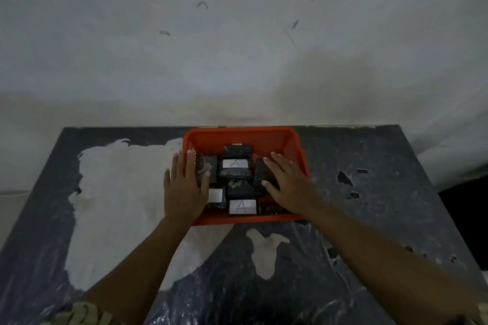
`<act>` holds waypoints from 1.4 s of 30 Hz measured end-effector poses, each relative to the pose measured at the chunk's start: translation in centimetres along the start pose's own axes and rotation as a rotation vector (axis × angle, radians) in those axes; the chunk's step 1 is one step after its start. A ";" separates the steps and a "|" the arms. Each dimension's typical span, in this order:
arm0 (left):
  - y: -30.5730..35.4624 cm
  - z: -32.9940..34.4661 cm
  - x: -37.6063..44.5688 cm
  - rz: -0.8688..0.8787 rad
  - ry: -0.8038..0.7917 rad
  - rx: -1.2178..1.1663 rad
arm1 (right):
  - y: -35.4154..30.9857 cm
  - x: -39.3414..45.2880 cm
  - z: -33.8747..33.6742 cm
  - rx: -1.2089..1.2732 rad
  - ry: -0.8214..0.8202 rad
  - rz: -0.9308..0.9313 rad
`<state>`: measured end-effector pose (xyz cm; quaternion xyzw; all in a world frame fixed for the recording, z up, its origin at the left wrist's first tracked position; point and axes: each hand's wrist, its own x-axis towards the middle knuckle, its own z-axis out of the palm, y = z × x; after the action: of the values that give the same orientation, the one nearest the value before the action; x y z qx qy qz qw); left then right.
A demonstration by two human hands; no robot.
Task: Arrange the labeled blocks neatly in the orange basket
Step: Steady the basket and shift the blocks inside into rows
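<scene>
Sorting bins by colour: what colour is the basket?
Orange-red basket, clearest in the head view.

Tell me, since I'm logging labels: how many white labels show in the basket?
3: one marked A mid-basket, one marked A at the near wall, one beside the left hand, letter unreadable. Hands may hide others.

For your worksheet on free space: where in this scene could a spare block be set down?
Free: table right of the orange basket, and its near edge between the forearms. Crowded: inside the basket, blocks under left hand and right hand.
</scene>
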<state>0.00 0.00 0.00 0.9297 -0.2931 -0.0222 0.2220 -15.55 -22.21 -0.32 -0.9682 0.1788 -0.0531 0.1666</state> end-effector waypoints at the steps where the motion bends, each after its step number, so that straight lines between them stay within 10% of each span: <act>1: -0.2 0.3 0.1 -0.047 -0.017 -0.021 | 0.4 0.0 0.7 -0.003 -0.048 0.011; 10: -2.0 2.7 1.7 -0.338 0.046 -0.241 | 2.8 0.3 3.5 -0.052 -0.155 0.004; 24: -3.3 3.4 2.4 -0.437 0.083 -0.245 | 1.3 0.1 -1.5 0.390 0.281 0.147; 36: -2.9 3.1 2.3 -0.418 0.085 -0.217 | 8.2 1.7 -6.4 0.781 0.823 0.708; 42: -2.8 3.1 2.3 -0.407 0.090 -0.199 | 10.7 0.7 -3.6 0.750 0.604 0.912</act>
<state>2.83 -0.44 -3.77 0.9431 -0.0857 -0.0538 0.3166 -19.01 -32.97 -0.56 -0.6143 0.5790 -0.3051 0.4408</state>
